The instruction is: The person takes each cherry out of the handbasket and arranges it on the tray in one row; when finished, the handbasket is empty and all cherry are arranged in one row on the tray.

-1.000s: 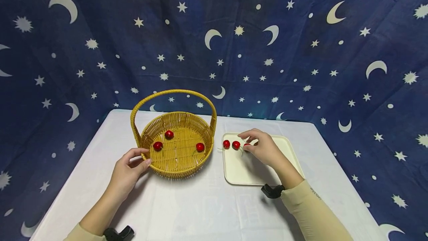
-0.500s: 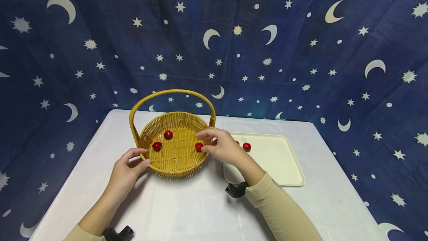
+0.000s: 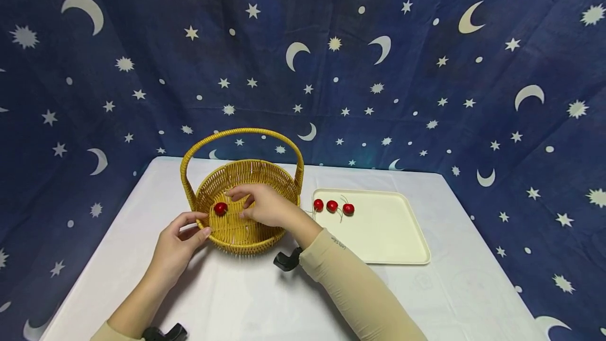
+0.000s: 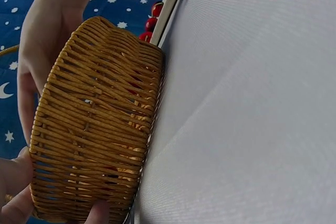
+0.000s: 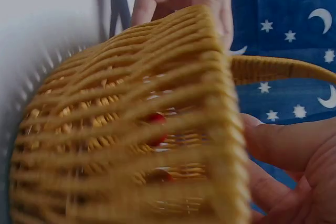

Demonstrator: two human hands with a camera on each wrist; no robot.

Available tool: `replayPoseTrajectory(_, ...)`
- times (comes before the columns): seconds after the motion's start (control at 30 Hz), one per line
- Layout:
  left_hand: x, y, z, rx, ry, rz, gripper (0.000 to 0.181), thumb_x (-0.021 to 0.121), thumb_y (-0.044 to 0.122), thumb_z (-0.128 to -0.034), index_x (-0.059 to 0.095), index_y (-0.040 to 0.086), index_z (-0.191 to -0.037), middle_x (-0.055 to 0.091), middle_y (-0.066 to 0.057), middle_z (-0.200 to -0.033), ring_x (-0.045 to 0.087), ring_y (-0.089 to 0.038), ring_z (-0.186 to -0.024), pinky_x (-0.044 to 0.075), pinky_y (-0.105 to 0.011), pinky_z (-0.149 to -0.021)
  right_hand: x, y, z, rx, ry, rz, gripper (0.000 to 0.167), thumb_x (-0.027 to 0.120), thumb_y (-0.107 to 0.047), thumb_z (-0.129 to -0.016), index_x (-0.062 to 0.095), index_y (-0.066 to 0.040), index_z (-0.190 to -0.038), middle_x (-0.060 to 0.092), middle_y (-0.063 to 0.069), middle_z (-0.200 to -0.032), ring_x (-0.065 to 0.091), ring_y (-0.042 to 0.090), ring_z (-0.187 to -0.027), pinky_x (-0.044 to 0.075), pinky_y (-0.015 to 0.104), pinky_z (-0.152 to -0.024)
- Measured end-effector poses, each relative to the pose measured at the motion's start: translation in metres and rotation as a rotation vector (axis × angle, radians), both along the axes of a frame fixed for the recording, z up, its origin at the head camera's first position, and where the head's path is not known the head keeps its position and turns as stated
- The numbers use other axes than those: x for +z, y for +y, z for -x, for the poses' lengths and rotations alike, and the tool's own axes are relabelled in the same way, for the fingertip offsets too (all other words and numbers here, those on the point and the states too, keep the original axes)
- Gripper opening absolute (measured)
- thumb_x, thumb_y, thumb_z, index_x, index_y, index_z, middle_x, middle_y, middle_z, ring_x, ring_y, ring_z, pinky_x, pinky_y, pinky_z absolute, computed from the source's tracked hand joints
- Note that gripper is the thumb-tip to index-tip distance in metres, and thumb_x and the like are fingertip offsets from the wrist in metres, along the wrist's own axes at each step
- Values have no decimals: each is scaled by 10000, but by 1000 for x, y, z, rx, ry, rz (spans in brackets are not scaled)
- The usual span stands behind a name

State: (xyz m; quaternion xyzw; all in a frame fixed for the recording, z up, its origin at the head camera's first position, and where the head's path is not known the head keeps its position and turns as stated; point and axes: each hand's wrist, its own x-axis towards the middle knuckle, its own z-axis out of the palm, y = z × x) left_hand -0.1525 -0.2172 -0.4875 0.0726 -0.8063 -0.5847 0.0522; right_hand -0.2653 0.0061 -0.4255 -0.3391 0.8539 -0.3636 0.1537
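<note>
- Left hand (image 3: pixel 175 240) pinches the wicker basket's (image 3: pixel 241 247) rim at eight o'clock.
- Right hand (image 3: pixel 266 205), released, arches over the basket, thumb and fingers parted, hiding some floor.
- One cherry (image 3: pixel 220 209) shows inside at nine o'clock; three cherries (image 3: pixel 332 206) lie on the tray (image 3: pixel 388 228) at three.

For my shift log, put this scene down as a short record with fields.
Left grip: holds the rim of the basket
Right grip: over the basket, thumb and fingers apart; nothing seen held
In basket: one cherry plain in the head view; the right grip may hide others
Tray: three cherries in a row, toward the far corner nearest the basket
Backdrop: dark blue with a moon-and-star print
</note>
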Motion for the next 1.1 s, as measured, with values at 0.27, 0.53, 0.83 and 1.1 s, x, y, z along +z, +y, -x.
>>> replayPoseTrajectory(0.27, -2, -1, 0, -3, -22, -11, 446, 762, 163, -1018, 623, 72, -1432, 580, -113, -1511, 633, -182, -1242, 596, -149, -845, -18, -27, 11, 32, -56, -73, 617, 743, -24, -990, 588, -225, -1553, 632, 30, -1554, 679, 146, -1117, 536, 204, -883)
replayPoseTrajectory(0.53, -3, -3, 0, -9, -39, -8, 452, 765, 163, -1017, 623, 87, -1438, 542, -115, -1559, 623, -135, -1231, 586, -140, -849, -33, -36, 15, 55, -21, -169, 572, 714, -73, -1014, 614, -305, -1526, 632, -64, -1536, 623, 146, -1306, 502, 291, -1099)
replayPoseTrajectory(0.83, 1, 0, 1, -10, -8, -14, 420, 758, 154, -1020, 634, 58, -1410, 569, -140, -1533, 612, -332, -1334, 586, -134, -838, -36, -46, 11, 108, 40, -253, 446, 796, -249, -995, 707, -266, -1431, 751, -71, -1334, 683, 66, -1208, 522, 242, -1088)
replayPoseTrajectory(1.1, 2, 0, -1, 1, 3, 7, 423, 773, 165, -1010, 648, 61, -1400, 593, -110, -1487, 633, -36, -1142, 591, -148, -821, -39, -51, 6, 144, 45, -278, 247, 833, -151, -955, 782, -201, -1192, 748, -93, -982, 640, 1, -892, 505, 145, -842)
